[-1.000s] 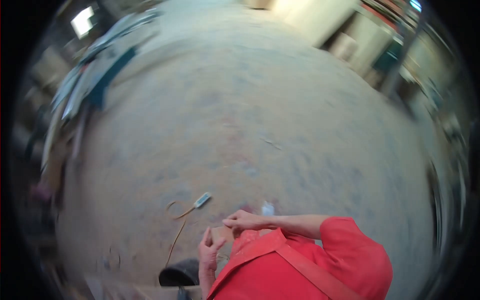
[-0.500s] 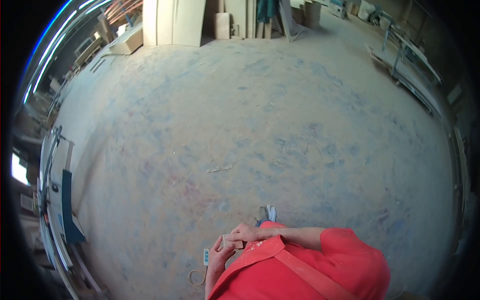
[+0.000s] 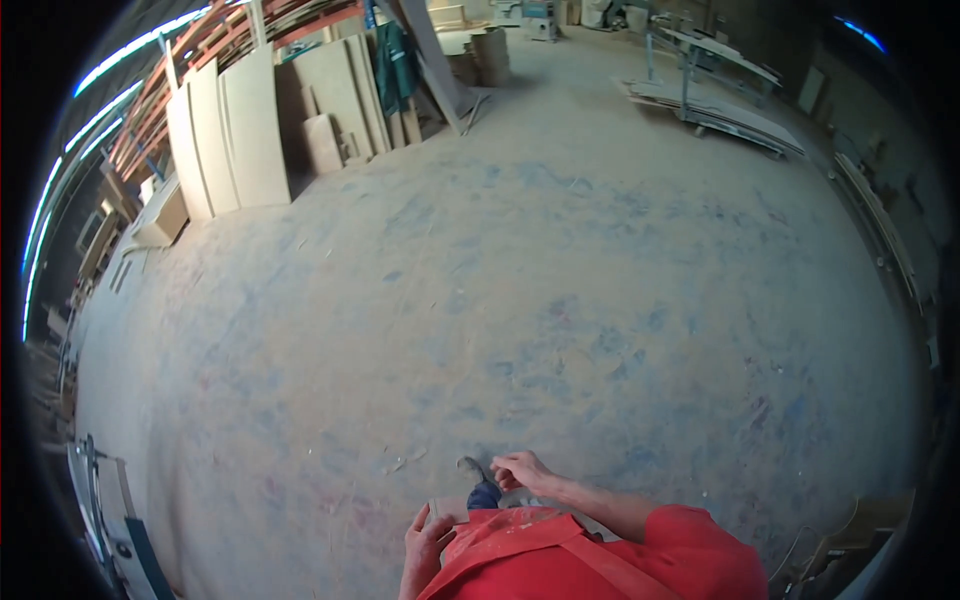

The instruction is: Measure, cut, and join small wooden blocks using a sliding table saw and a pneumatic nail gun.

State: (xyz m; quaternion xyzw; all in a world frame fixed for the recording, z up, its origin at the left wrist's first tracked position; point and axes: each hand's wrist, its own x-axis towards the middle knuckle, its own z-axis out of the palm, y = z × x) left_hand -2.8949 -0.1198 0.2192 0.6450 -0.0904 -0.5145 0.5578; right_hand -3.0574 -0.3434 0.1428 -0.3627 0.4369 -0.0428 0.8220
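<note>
Close to the front of my red apron, my left hand is closed around a small flat greyish-brown block. Part of the block is hidden by the fingers and the apron, and its exact kind does not show. Farther forward and to the right, my right hand is raised apart from the block. Its fingers are curled in, and whatever they hold, if anything, is hidden. Below it, a shoe and a blue trouser leg show on the dusty floor.
Large pale panels lean at the back left, near a green garment. At the back right stands a metal cart with sheets on it. A blue-green machine part is at the lower left, and a brown object at the lower right.
Both hands were together on the block; my right hand has let go and moved forward and right. The block stays in my left hand. The view has turned rightward and lifted.
</note>
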